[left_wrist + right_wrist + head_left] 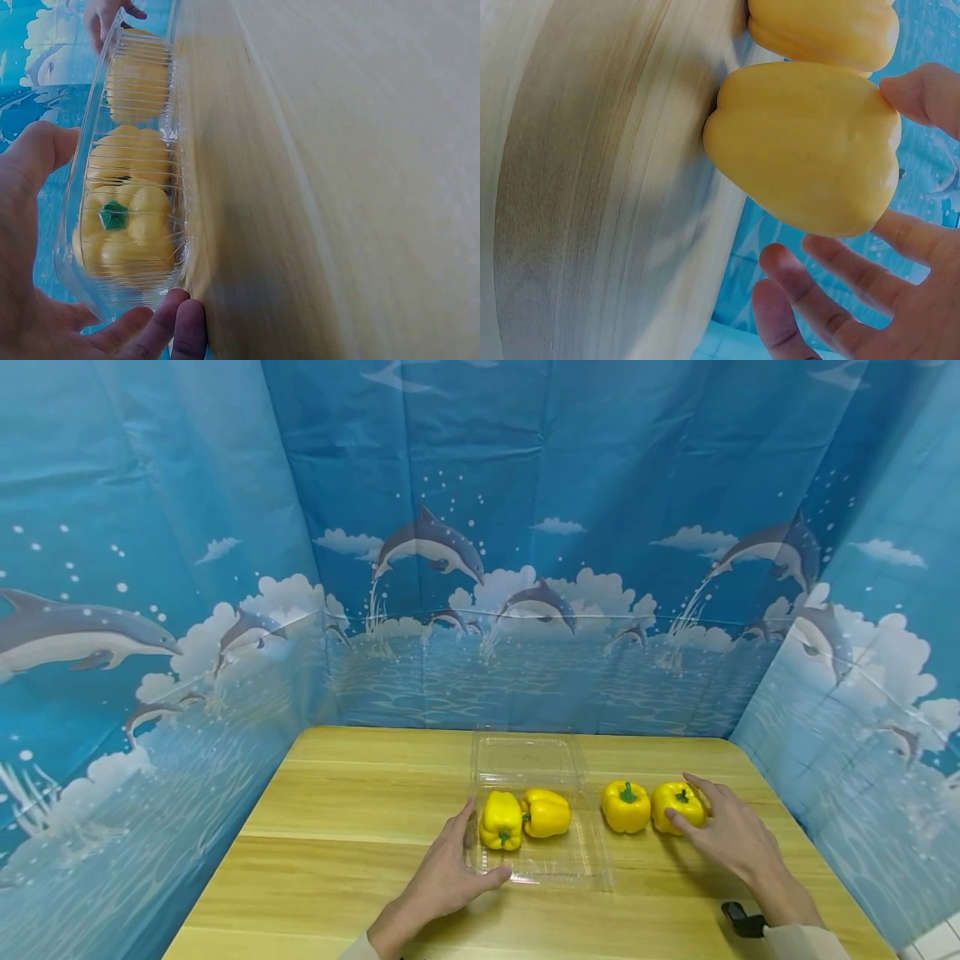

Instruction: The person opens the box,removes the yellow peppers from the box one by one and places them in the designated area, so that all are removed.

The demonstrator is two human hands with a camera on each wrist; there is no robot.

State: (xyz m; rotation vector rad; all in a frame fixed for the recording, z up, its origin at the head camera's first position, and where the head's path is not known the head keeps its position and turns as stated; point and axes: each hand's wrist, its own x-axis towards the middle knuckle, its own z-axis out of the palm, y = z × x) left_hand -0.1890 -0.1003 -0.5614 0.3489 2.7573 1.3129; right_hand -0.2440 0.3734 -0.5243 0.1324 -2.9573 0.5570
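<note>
A clear plastic clamshell container point(551, 863) lies unfolded on the table, its lid point(527, 762) flat on the far side. Inside its near half are two yellow bell peppers, one point(500, 821) with its green stem toward me and another point(547, 813) on its side. My left hand point(447, 877) rests around the near left corner, thumb along the front rim and spread fingers by the left wall. Right of the container stand two more yellow bell peppers. My right hand point(733, 837) holds the outer pepper point(806, 146) between thumb and index finger; its other fingers are extended. The inner pepper point(626, 807) stands upright.
A wooden table point(337, 818) bears everything. Blue curtains printed with dolphins point(431, 547) hang close behind it and on both sides. A black object point(742, 920) shows beside my right wrist.
</note>
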